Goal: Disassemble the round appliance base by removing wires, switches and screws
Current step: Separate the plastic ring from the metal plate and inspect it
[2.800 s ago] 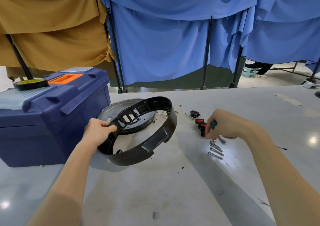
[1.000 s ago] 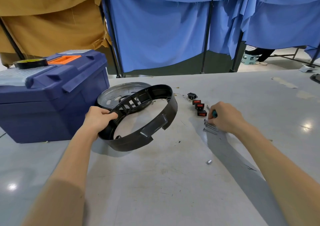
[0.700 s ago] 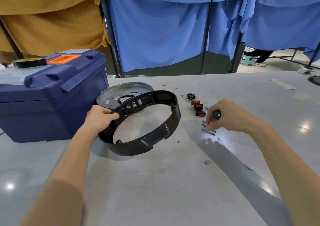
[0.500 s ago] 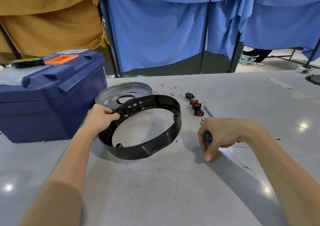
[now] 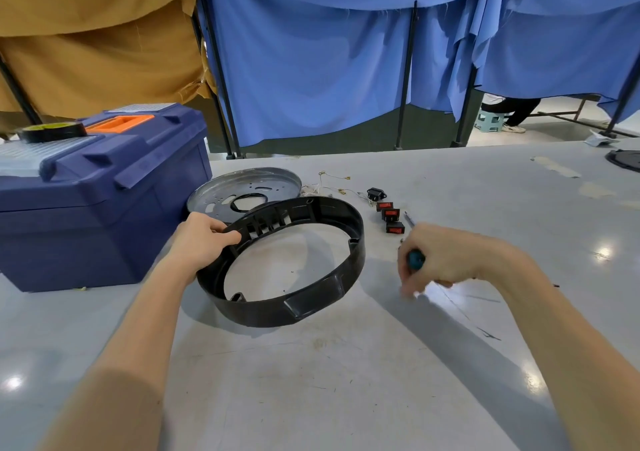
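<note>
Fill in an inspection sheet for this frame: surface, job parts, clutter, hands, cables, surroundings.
Surface: grey table, scuffed, with light glare and small specks.
Job's things: black ring base on the table; metal plate behind it; three red switches and a black socket in a row to its right.
Clutter: blue toolbox at left, tape roll on its lid.
Hands: left hand grips the ring's left rim; right hand grips a teal-handled screwdriver, fingertips blurred near the table.
Cables: thin loose wires lying behind the ring.
Surroundings: blue curtains and an ochre curtain on poles; a stool beyond.
</note>
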A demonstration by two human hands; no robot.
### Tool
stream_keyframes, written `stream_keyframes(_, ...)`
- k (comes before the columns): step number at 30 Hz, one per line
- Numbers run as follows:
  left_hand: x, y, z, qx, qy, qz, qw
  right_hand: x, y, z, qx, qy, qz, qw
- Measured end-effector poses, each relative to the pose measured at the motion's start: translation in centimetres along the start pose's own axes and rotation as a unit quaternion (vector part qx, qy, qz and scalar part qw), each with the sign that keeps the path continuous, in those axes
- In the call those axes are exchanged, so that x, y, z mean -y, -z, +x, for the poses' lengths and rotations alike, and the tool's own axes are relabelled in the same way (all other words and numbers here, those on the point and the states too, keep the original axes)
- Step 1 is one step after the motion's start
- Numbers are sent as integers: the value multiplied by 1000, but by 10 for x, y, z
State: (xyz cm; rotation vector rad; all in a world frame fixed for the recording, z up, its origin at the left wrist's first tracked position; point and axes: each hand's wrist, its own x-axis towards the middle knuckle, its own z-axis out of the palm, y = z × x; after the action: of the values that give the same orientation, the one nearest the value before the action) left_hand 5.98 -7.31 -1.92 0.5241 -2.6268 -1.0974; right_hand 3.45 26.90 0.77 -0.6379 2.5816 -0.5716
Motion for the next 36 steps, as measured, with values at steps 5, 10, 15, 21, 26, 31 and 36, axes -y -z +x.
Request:
stream_keyframes(5, -4, -2, -2, 7, -7, -2, 1000, -31, 5, 30, -312, -94, -47, 944)
stream_keyframes(10, -7, -3, -4, 11, -13, -6, 1000, -41, -7, 40, -254, -138, -58, 956)
stream_keyframes(15, -7, -3, -4, 10, -15, -4, 1000, -38, -3, 35, -261, -143, -36, 954)
stream_keyframes(21, -8, -6, -4, 19, -5, -31, 999, -29, 9, 19, -350, -51, 70, 933)
stream_keyframes(26, -18, -13, -2, 66, 11, -83, 994, 1, 0, 15, -264, 82, 242, 930)
stream_keyframes(31, -32, -30, -13, 233, 91, -284, 926, 26, -16, 26, -253, 100, 278, 921)
stream_keyframes(36, -64, -46, -34, 384, 73, -200, 898, 31, -22, 31, -292, 127, 285, 904)
